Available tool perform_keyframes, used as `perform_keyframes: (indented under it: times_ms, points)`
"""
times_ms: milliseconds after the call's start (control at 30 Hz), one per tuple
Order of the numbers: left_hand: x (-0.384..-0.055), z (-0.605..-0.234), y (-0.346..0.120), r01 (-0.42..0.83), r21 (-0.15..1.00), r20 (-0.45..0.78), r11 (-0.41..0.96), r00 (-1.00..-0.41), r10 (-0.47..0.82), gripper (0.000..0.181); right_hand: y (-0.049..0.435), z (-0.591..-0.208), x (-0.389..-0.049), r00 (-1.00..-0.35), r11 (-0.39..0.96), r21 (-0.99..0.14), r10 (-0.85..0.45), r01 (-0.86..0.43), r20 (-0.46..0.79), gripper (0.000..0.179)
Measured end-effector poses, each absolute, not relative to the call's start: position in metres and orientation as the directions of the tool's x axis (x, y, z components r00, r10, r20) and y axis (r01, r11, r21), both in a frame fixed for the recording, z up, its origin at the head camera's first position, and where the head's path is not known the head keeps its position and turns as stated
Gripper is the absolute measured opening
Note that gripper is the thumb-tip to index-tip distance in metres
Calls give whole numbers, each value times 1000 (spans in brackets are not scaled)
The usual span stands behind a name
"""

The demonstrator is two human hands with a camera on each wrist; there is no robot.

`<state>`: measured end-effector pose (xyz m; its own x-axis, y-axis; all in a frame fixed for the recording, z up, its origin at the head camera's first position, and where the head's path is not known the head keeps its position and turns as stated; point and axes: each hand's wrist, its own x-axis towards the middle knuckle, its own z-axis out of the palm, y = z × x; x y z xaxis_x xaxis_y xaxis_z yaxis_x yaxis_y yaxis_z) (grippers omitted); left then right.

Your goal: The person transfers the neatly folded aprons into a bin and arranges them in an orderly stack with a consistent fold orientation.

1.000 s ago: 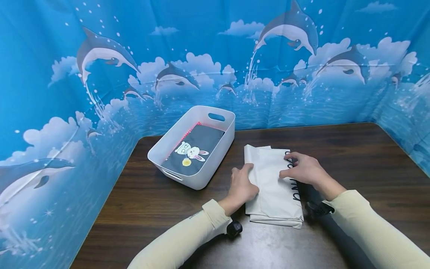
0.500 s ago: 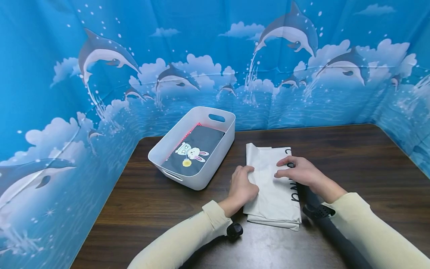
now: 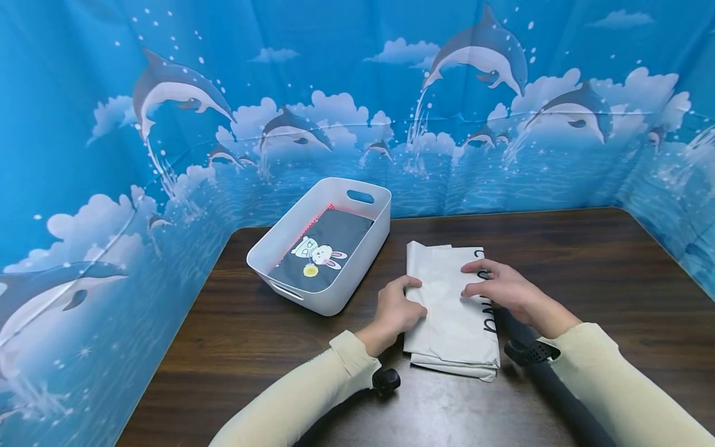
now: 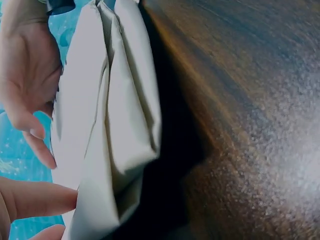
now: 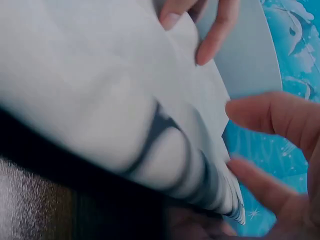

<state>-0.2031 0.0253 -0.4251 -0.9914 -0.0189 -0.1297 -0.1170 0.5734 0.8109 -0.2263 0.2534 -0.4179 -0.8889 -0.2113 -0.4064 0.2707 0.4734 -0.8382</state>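
A folded white cloth (image 3: pixel 447 310) with black lettering down its right side lies on the table; its stacked layers show in the left wrist view. My left hand (image 3: pixel 395 307) is at its left edge, thumb and index finger spread and their tips on the fabric (image 4: pixel 100 165). At the right edge is my right hand (image 3: pixel 505 292), with thumb and index finger held apart over the lettering. In the right wrist view the right thumb (image 5: pixel 275 117) stands separate from the index finger; the other fingers are partly hidden by the cloth's edge (image 5: pixel 165 145).
Left of the cloth stands a white plastic bin (image 3: pixel 357 273) with handle cutouts. Inside lies a dark grey folded cloth (image 3: pixel 346 230) with a bunny print and a red checked edge. A blue dolphin curtain (image 3: pixel 357 74) hangs behind the dark wooden table (image 3: pixel 223 347).
The cloth has shifted slightly left. My right hand has come a little left, further over the lettering, and my left hand has edged left too. The bin stays put.
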Motion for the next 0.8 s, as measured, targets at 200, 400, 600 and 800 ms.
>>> perform_keyframes:
  times_ms: [200, 400, 600, 800]
  points:
    - [-203, -427, 26, -132, 814, -144, 565, -989, -24, 67, 253, -421, -224, -878, 456, -856, -270, 245, -395, 62]
    - [-203, -427, 24, -176, 829, -179, 530, -983, -45, 72, 251, -417, -223, -885, 482, -848, -266, 221, -382, 66]
    - [-204, -428, 21, -204, 843, -205, 497, -977, -55, 69, 248, -406, -221, -866, 496, -839, -291, 226, -405, 72]
    - [-204, -428, 21, -197, 845, -205, 498, -978, -40, 69, 244, -398, -219, -846, 509, -820, -287, 262, -449, 75]
